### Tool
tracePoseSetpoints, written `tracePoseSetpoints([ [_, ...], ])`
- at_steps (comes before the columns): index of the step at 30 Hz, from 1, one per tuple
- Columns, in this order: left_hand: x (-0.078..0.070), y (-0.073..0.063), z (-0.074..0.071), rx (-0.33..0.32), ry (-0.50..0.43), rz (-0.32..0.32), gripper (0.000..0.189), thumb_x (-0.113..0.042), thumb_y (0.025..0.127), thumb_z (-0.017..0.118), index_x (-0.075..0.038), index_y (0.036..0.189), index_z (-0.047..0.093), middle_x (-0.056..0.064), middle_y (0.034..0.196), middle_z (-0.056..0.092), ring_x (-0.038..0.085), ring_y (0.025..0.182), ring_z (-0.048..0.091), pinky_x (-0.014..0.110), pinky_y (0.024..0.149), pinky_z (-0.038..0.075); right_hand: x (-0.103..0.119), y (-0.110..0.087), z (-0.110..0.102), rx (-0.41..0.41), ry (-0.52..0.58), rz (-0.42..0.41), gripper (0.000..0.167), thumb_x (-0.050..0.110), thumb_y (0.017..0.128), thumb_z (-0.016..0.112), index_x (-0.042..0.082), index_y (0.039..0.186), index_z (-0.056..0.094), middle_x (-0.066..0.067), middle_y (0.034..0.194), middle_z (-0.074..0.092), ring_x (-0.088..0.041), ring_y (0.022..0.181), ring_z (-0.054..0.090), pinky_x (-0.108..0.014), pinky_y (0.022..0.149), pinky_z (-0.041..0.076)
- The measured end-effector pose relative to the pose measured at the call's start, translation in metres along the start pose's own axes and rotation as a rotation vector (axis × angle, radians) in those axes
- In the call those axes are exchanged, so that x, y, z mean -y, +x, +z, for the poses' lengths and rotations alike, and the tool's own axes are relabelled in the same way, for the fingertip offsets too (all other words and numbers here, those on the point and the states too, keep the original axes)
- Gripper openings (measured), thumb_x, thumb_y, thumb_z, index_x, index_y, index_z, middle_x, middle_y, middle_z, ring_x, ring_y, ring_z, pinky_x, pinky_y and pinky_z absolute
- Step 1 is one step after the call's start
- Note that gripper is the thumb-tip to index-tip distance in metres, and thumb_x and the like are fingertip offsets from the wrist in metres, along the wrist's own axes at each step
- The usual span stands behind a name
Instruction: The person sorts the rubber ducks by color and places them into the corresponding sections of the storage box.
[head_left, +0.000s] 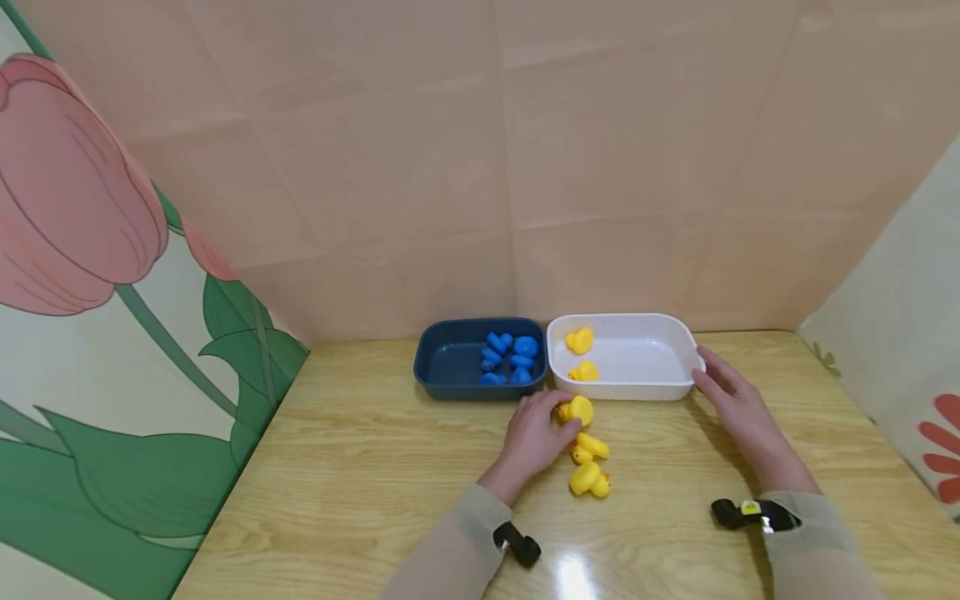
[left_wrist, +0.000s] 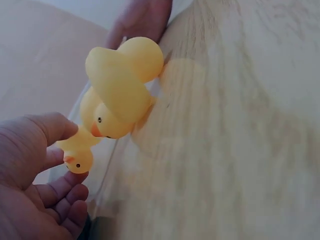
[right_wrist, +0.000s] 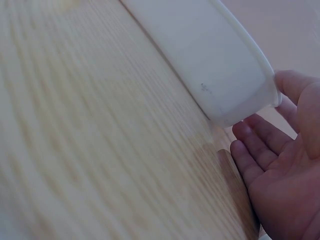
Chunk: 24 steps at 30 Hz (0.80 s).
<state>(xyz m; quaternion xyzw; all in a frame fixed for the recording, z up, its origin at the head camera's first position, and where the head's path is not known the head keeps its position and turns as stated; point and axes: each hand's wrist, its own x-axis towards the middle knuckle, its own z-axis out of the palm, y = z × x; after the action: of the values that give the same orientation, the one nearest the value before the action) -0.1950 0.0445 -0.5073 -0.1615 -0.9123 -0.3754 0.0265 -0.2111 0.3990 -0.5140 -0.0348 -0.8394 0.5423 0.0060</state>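
With its thumb and fingers, my left hand (head_left: 534,432) holds a yellow rubber duck (head_left: 577,411) just in front of the white tray. In the left wrist view, that duck (left_wrist: 79,159) lies between thumb and fingers. Two more yellow ducks, one on its side (head_left: 592,447) and another closer to me (head_left: 589,480), are on the table. My right hand (head_left: 738,408) holds the right end of the white tray (head_left: 637,390); in the right wrist view its thumb touches the rim and its fingers lie beneath. Two yellow ducks (head_left: 580,341) sit at the tray's left end.
A dark blue tray (head_left: 442,392) stands against the white tray's left side, with several blue ducks (head_left: 527,347) at its right end. Both trays stand near a beige-covered wall (head_left: 375,208) behind the wooden table (head_left: 337,467). Flower-patterned panels flank the table.
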Motion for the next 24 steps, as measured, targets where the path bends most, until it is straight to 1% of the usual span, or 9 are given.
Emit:
tracePoseSetpoints([
  [5, -0.006, -0.004, -0.009, 0.019, -0.052, -0.012, 0.038, -0.038, 0.104, 0.080, -0.027, 0.140, 0.074, -0.011, 0.127, 0.069, 0.011, 0.107, 0.055, 0.030, 0.093, 0.052, -0.002, 0.001, 0.000, -0.006, 0.002, -0.006, 0.080, 0.063, 0.113, 0.051, 0.035, 0.179, 0.013, -0.023, 0.181, 0.011, -0.054, 0.164, 0.011, -0.079, 0.124, 0.014],
  [7, -0.009, -0.006, -0.014, 0.022, -0.081, 0.000, 0.037, -0.036, 0.104, 0.080, -0.029, 0.139, 0.074, -0.013, 0.123, 0.069, 0.010, 0.108, 0.057, 0.030, 0.092, 0.052, -0.002, 0.001, 0.000, -0.005, 0.000, -0.009, 0.080, 0.061, 0.114, 0.050, 0.034, 0.179, 0.013, -0.024, 0.181, 0.011, -0.054, 0.164, 0.011, -0.079, 0.124, 0.014],
  [10, -0.015, -0.008, -0.022, 0.013, -0.113, 0.029, 0.036, -0.035, 0.105, 0.079, -0.030, 0.140, 0.074, -0.015, 0.122, 0.069, 0.013, 0.110, 0.060, 0.031, 0.094, 0.054, -0.002, 0.001, 0.000, -0.005, 0.000, -0.012, 0.079, 0.059, 0.115, 0.050, 0.033, 0.179, 0.013, -0.024, 0.181, 0.011, -0.054, 0.164, 0.011, -0.080, 0.124, 0.014],
  [15, -0.025, -0.008, -0.036, -0.029, -0.124, 0.057, 0.039, -0.035, 0.106, 0.077, -0.026, 0.143, 0.073, -0.012, 0.125, 0.069, 0.019, 0.113, 0.064, 0.031, 0.096, 0.055, -0.001, 0.000, 0.000, -0.004, 0.002, -0.010, 0.079, 0.060, 0.114, 0.050, 0.033, 0.179, 0.013, -0.024, 0.181, 0.010, -0.055, 0.164, 0.010, -0.080, 0.123, 0.014],
  [19, -0.028, -0.003, -0.042, -0.078, -0.101, 0.069, 0.040, -0.034, 0.106, 0.078, -0.023, 0.145, 0.072, -0.007, 0.132, 0.070, 0.023, 0.115, 0.064, 0.031, 0.097, 0.055, 0.000, -0.001, -0.001, -0.002, 0.000, -0.007, 0.081, 0.063, 0.113, 0.051, 0.035, 0.179, 0.013, -0.023, 0.181, 0.011, -0.055, 0.164, 0.010, -0.081, 0.123, 0.014],
  [24, -0.029, 0.004, -0.048, -0.137, -0.072, 0.065, 0.041, -0.034, 0.106, 0.077, -0.022, 0.145, 0.073, -0.002, 0.141, 0.070, 0.023, 0.124, 0.062, 0.039, 0.106, 0.054, -0.001, 0.000, -0.001, 0.004, 0.004, -0.011, 0.082, 0.063, 0.112, 0.051, 0.034, 0.179, 0.014, -0.023, 0.181, 0.012, -0.055, 0.164, 0.011, -0.081, 0.122, 0.015],
])
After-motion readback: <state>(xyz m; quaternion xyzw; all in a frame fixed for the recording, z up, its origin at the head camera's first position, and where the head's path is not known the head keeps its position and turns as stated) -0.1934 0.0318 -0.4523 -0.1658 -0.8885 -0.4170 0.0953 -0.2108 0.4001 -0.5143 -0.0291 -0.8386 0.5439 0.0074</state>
